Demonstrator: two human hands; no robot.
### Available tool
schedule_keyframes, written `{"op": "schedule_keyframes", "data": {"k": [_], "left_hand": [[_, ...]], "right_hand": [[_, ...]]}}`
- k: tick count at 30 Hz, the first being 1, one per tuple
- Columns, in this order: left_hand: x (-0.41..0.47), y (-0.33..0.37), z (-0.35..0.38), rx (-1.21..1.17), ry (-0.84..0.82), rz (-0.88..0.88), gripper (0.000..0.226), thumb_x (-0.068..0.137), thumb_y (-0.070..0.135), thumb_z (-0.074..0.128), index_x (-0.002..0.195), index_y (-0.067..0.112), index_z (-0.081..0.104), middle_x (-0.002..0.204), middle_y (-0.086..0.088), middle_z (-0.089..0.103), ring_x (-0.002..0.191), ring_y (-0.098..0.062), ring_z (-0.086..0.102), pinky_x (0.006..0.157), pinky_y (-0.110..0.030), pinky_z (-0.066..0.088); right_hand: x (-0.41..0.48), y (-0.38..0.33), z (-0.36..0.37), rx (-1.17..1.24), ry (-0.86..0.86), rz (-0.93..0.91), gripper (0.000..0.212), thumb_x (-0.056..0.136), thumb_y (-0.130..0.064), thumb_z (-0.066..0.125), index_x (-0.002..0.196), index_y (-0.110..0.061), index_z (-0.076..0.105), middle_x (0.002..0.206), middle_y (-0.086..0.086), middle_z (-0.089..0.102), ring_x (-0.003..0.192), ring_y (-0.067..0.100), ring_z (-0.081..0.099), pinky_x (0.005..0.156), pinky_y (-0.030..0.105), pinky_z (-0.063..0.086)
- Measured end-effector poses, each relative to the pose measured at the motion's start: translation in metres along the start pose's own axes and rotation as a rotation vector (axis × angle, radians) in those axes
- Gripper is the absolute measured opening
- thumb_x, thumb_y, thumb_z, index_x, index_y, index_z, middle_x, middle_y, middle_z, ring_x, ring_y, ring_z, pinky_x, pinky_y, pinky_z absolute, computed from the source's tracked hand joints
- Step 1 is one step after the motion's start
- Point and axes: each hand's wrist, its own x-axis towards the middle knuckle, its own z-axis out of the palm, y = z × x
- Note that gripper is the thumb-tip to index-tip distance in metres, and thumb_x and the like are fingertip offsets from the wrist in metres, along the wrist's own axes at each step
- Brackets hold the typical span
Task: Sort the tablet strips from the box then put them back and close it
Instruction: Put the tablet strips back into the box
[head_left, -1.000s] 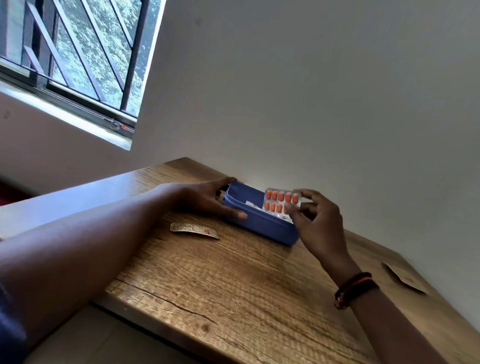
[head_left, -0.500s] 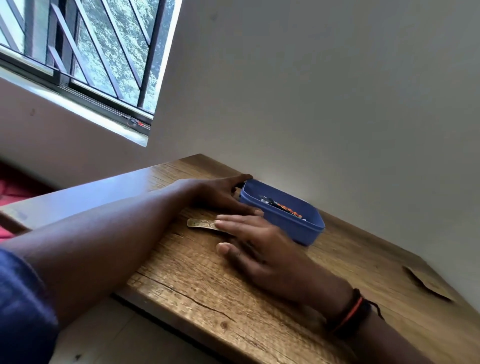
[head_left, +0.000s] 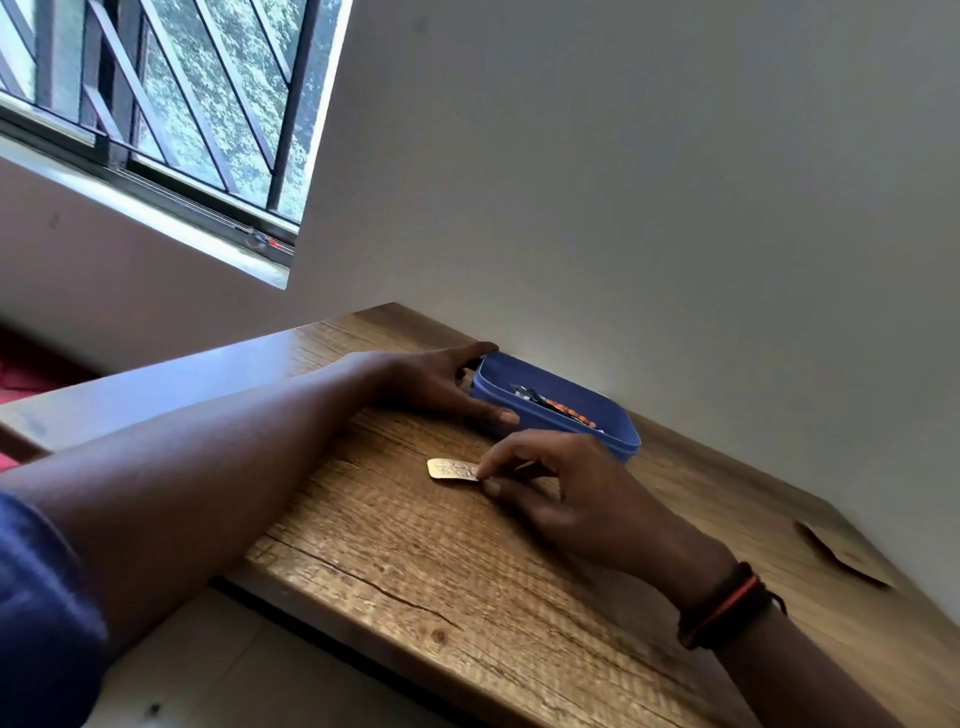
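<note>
An open blue box (head_left: 613, 423) sits on the wooden table (head_left: 415, 551) against the wall. Inside it lies a strip of orange tablets (head_left: 569, 408) with other strips partly hidden below the rim. My left hand (head_left: 436, 382) rests against the box's left end, thumb along its near side and fingers at the far corner. A gold foil tablet strip (head_left: 452, 469) lies flat on the table in front of the box. My right hand (head_left: 550, 483) pinches the strip's right end between thumb and forefinger.
A flat dark brown piece (head_left: 844, 551), perhaps the lid or a card, lies at the table's right near the wall. The white wall runs close behind the box. A barred window (head_left: 156, 104) is at upper left. The table's near edge drops to a pale floor.
My right hand dropped the orange tablet strip into the box, swept left and down to the table, and now pinches the gold strip. The left hand stays on the box.
</note>
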Motion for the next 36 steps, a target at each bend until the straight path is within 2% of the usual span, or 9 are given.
{"op": "schedule_keyframes", "data": {"k": [4,7,14,21,23,26,29,32,36], "left_hand": [[0.002,-0.001,0.000,-0.008,-0.008,-0.002,0.132,0.039,0.093,0.067,0.152,0.047,0.016,0.157,0.004,0.038,0.140,-0.023,0.040,0.113,-0.052,0.038],[0.002,-0.001,-0.001,-0.016,-0.008,-0.001,0.130,0.041,0.092,0.069,0.151,0.047,0.017,0.156,0.004,0.040,0.139,-0.023,0.042,0.112,-0.053,0.039],[0.001,-0.003,0.001,-0.051,0.011,0.029,0.119,0.054,0.077,0.070,0.154,0.038,0.019,0.152,0.004,0.046,0.137,-0.017,0.045,0.114,-0.047,0.038],[-0.005,0.004,-0.002,-0.043,0.011,0.039,0.119,0.051,0.082,0.074,0.151,0.041,0.023,0.149,0.009,0.046,0.134,-0.016,0.045,0.114,-0.048,0.037],[-0.006,0.006,-0.003,-0.055,0.000,0.051,0.118,0.050,0.082,0.074,0.149,0.044,0.024,0.149,0.011,0.045,0.134,-0.016,0.044,0.114,-0.047,0.036],[-0.003,0.002,-0.003,-0.051,-0.002,0.055,0.125,0.042,0.089,0.072,0.149,0.045,0.024,0.149,0.014,0.046,0.135,-0.014,0.045,0.115,-0.047,0.035],[0.001,-0.003,-0.003,-0.043,0.001,0.031,0.125,0.043,0.090,0.072,0.149,0.049,0.019,0.151,0.015,0.043,0.139,-0.015,0.042,0.116,-0.047,0.033],[0.004,-0.005,-0.003,0.005,0.021,-0.002,0.128,0.041,0.095,0.066,0.150,0.051,0.014,0.154,0.013,0.040,0.143,-0.020,0.036,0.118,-0.049,0.029],[0.000,0.000,-0.004,0.083,0.035,-0.002,0.120,0.048,0.094,0.061,0.149,0.053,0.011,0.156,0.012,0.038,0.148,-0.025,0.026,0.121,-0.051,0.019]], "right_hand": [[-0.001,0.000,-0.005,-0.030,0.011,0.018,0.020,0.091,-0.020,0.064,0.105,-0.034,0.066,0.103,-0.018,0.067,0.096,-0.006,0.060,0.084,0.020,0.054],[-0.003,0.003,-0.008,0.045,0.143,0.057,0.019,0.089,-0.013,0.066,0.103,-0.025,0.071,0.096,-0.017,0.068,0.089,-0.011,0.062,0.077,0.011,0.050],[-0.004,0.005,-0.016,0.423,0.278,0.289,0.015,0.084,-0.016,0.073,0.098,-0.021,0.073,0.088,-0.003,0.077,0.083,0.008,0.072,0.078,0.031,0.060],[-0.002,0.005,-0.023,0.467,0.484,0.223,0.014,0.084,-0.015,0.072,0.095,-0.023,0.074,0.095,-0.006,0.076,0.087,0.004,0.071,0.075,0.022,0.058],[0.003,0.015,-0.029,0.423,0.626,0.194,0.012,0.085,-0.012,0.072,0.093,-0.021,0.074,0.090,-0.007,0.075,0.085,0.003,0.071,0.076,0.020,0.057],[0.014,0.038,-0.036,0.099,0.801,0.129,0.013,0.087,-0.009,0.070,0.096,-0.016,0.075,0.088,-0.010,0.073,0.084,0.000,0.068,0.077,0.013,0.053],[0.021,0.060,-0.040,-0.152,0.760,0.042,0.012,0.085,-0.007,0.070,0.095,-0.013,0.075,0.087,-0.008,0.073,0.087,0.001,0.066,0.076,0.011,0.051],[0.026,0.078,-0.042,-0.160,0.580,0.041,0.010,0.084,-0.009,0.072,0.090,-0.015,0.077,0.086,-0.010,0.073,0.085,0.000,0.068,0.076,0.008,0.049],[0.045,0.117,-0.061,-0.077,0.767,0.218,0.012,0.088,-0.010,0.068,0.097,-0.015,0.074,0.091,-0.002,0.075,0.083,0.006,0.070,0.076,0.013,0.052]]}}
